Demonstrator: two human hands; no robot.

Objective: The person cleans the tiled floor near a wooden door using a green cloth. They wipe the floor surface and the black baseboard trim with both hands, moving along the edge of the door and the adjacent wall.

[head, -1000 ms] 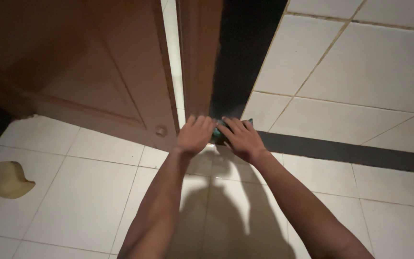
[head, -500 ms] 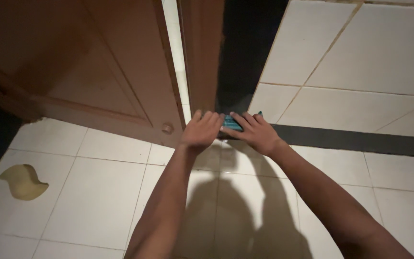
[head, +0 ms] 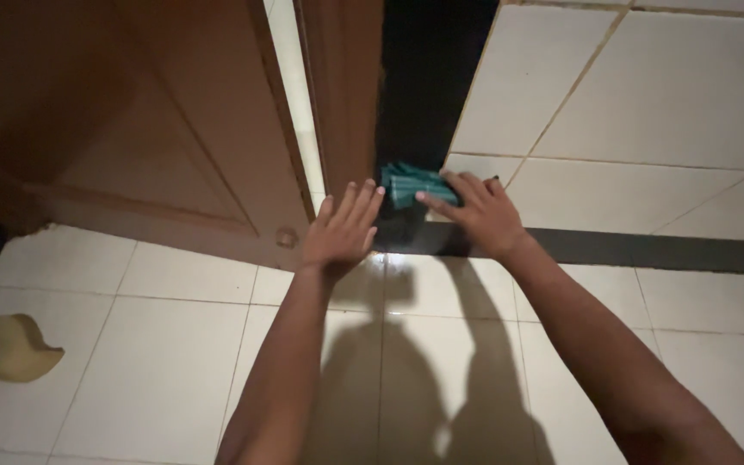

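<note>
**Two hands at the foot of a wooden door frame, one on a green cloth**

Head view: The left hand lies flat and released, fingers straight and slightly spread, the palm on the white glazed floor tile and the fingertips reaching the base of the brown wooden door frame post. It grips nothing.

The right hand is spread over one end of a folded teal-green ribbed cloth, pressing it with extended fingers rather than closing around it; the fingers are loosely open, the index fingertip resting on the cloth's lower edge. Whether the thumb pinches the fabric cannot be told.

The cloth lies low against the black band of wall where wall meets floor, just right of the post. Its long axis runs roughly left to right, the ribs following that line. Its left end sticks out free toward the post; its right end is hidden under the right hand. It sits between the two hands, touching the right, just clear of the left fingertips.

To the left stands the brown panelled wooden door, ajar. A crumpled beige rag lies well apart on the tiles at far left.
</note>
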